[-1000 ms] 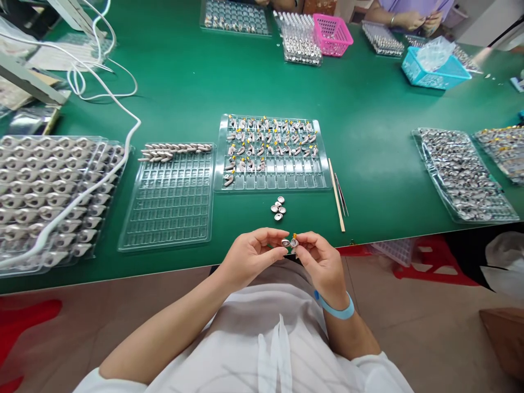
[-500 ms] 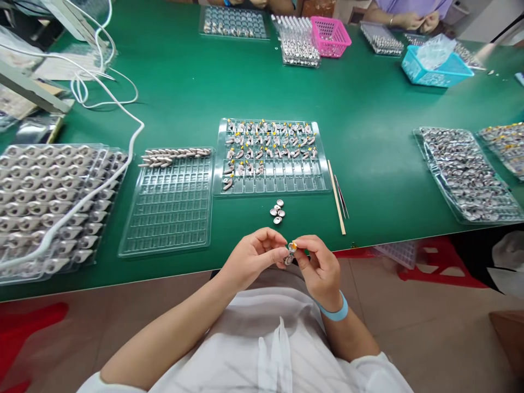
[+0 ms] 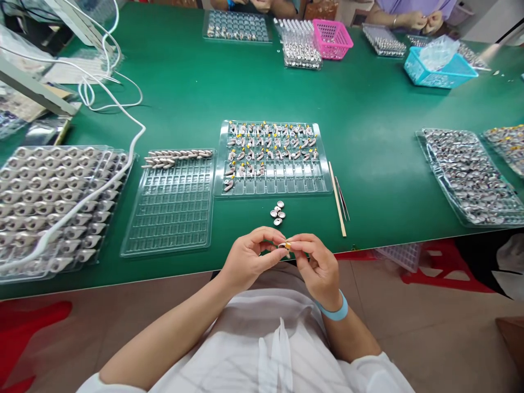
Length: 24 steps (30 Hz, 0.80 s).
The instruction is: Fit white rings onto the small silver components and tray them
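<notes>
So I've got my white top (image 3: 282, 338) at the bottom of the frame and a light blue wristband (image 3: 338, 311) on my right wrist. Just above, around the middle of the frame, I'm pinching a small metal piece (image 3: 285, 246) between the fingers of my left hand (image 3: 248, 261) and right hand (image 3: 319, 267), thumb and index from each side. As far as I can see it lies roughly crosswise, yellow bit toward the right of the frame, but my fingertips cover so much that I can't really tell its long axis. What pokes out is silvery with that bright yellow spot, tiny next to my fingers.

Past my hands, a little cluster of loose round silver caps (image 3: 277, 209) sits on the green tabletop (image 3: 376, 136), with a wooden stick (image 3: 338, 202) and slim tweezers (image 3: 343, 200) to the right, both running nearly up-and-down. Then there's the clear tray (image 3: 295, 171) mid-frame, upper rows filled with greyish parts with yellow bits. Way back, upper right: a turquoise basket (image 3: 440, 78), and a pink basket (image 3: 333, 43) left of it.
</notes>
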Motion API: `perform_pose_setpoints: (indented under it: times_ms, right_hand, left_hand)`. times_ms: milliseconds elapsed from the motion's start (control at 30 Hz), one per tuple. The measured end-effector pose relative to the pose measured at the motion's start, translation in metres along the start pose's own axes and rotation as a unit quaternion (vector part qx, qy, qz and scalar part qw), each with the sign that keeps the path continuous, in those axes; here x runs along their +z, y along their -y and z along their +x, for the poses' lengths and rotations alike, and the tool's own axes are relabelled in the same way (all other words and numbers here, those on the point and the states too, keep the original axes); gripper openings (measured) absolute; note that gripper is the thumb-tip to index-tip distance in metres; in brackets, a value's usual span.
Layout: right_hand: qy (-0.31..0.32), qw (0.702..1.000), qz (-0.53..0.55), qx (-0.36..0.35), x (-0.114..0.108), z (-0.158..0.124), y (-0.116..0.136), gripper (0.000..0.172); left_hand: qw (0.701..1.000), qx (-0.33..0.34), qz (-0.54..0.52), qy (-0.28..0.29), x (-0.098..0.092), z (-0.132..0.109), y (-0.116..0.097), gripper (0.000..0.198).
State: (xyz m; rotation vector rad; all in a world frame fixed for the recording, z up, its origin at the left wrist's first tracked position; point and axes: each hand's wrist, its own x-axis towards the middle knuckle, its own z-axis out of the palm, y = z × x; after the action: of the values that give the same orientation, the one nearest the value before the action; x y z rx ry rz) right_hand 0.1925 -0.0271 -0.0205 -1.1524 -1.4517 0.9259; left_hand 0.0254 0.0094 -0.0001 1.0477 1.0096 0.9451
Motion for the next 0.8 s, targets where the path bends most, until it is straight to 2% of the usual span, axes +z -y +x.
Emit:
perform_pose_setpoints:
  times_ms: [133, 300, 567, 700, 800]
  right_hand:
    - [0.003, 1.0, 0.004, 0.022, -0.0052, 0.0036, 0.0048, 0.021]
    - [0.008, 1.0, -0.005, 0.024, -0.0033, 0.0063, 0.007, 0.011]
    - [-0.017, 0.999, -0.044, -0.013, 0.002, 0.005, 0.0051, 0.012]
    - [-0.011, 0.997, -0.069, -0.03, 0.0021, 0.0034, 0.0064, 0.015]
    - [0.001, 0.998, -0.062, -0.016, 0.0005, 0.0039, 0.0079, 0.015]
  left_hand:
    - [0.998, -0.023, 0.065, -0.007, 0.0012, -0.0007, -0.0049, 0.015]
    - [0.989, 0.004, 0.148, 0.007, 0.0035, -0.0024, -0.0075, 0.01]
    - [0.977, 0.041, 0.21, -0.023, 0.0051, -0.003, -0.0051, 0.012]
    - [0.97, 0.067, 0.231, -0.029, 0.0065, -0.0024, -0.0008, 0.013]
    - [0.969, 0.073, 0.236, -0.029, 0.0069, -0.002, 0.0022, 0.016]
